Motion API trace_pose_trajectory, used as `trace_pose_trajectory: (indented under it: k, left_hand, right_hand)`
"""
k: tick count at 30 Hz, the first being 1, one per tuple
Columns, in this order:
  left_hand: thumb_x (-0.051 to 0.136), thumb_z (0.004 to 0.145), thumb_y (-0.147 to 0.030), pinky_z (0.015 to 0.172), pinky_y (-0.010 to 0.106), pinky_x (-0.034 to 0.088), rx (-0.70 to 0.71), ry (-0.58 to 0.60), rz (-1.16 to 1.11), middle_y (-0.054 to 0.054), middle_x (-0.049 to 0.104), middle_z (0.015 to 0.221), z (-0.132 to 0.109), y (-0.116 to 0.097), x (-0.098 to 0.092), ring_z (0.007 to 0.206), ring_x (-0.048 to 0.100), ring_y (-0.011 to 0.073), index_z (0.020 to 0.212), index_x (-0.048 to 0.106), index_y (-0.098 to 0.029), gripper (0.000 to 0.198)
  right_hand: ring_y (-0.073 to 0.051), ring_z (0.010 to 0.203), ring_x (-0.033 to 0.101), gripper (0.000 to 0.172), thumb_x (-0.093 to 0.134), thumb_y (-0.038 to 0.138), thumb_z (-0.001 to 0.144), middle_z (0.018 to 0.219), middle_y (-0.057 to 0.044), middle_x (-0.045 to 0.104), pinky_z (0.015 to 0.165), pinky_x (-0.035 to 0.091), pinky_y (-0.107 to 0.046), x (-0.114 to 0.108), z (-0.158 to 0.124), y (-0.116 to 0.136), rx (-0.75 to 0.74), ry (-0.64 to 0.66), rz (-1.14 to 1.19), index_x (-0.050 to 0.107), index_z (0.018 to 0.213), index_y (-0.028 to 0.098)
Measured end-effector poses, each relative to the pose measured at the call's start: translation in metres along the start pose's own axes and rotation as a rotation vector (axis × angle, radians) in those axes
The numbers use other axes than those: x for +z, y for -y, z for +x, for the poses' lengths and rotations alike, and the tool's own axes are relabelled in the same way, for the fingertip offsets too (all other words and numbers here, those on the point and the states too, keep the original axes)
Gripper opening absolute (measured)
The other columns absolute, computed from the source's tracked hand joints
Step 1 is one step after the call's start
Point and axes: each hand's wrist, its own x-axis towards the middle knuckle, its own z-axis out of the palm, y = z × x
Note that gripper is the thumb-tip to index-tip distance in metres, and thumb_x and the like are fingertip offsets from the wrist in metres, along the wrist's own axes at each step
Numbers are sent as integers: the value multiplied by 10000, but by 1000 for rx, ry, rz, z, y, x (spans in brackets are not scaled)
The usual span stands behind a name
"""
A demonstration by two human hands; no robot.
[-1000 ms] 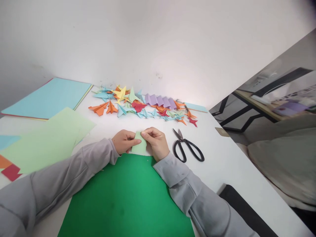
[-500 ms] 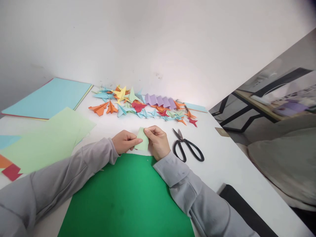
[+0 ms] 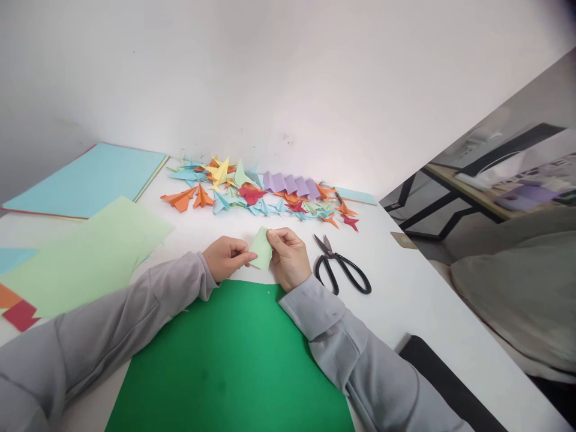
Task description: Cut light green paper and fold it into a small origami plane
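Note:
A small piece of light green paper [image 3: 261, 249] is pinched between my two hands, above the far edge of a green sheet [image 3: 238, 354]. My left hand [image 3: 228, 258] has its thumb and forefinger closed on the paper's left lower side. At the upper right corner, the thumb and fingers of my right hand [image 3: 290, 257] grip it too. Black-handled scissors [image 3: 335, 258] lie slightly open just right of my right hand. Behind both hands spreads a pile of folded paper shapes, among them a yellow one [image 3: 219, 172], a red one [image 3: 251, 194] and an orange one [image 3: 179, 198].
On the left lie a stack of coloured sheets [image 3: 90, 183] with light blue on top, a larger light green sheet [image 3: 90, 258] and a red scrap [image 3: 20, 315]. A purple pleated strip [image 3: 291, 184] stands by the wall. A black object [image 3: 443, 384] lies near the right edge.
The light green piece has turned and tilted slightly, its lower edge now raised and angled. Both hands keep their pinch and have barely shifted.

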Motion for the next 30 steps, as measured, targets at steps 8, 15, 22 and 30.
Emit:
trace_pose_trajectory:
  k: [8,15,22,30]
  left_hand:
    - [529,754,-307,417,192,250,155,-127,123,-58,396,468,-3,1,2,415,301,56,555,496,-157,251]
    - [532,739,-218,420,183,278,291,-220,231,-48,436,522,-8,1,3,415,337,47,589,543,-143,169]
    - [562,731,-196,432,174,295,340,-257,301,-54,452,505,-9,1,4,408,350,42,557,518,-151,185]
    - [580,746,-214,438,181,284,362,-268,313,-61,426,493,-9,0,4,407,330,40,533,501,-148,236]
  right_hand:
    - [-71,500,465,360,854,392,431,545,73,569,496,396,-219,1,0,5,38,-9,88,580,567,201]
    - [-63,494,477,355,855,387,445,523,83,559,495,403,-203,-3,2,3,23,22,112,584,572,195]
    - [-59,496,479,362,856,386,450,527,86,560,490,393,-191,-4,1,2,24,27,125,578,581,195]
    - [-68,504,478,360,850,386,461,535,84,552,502,410,-208,-4,1,3,31,27,117,569,584,197]
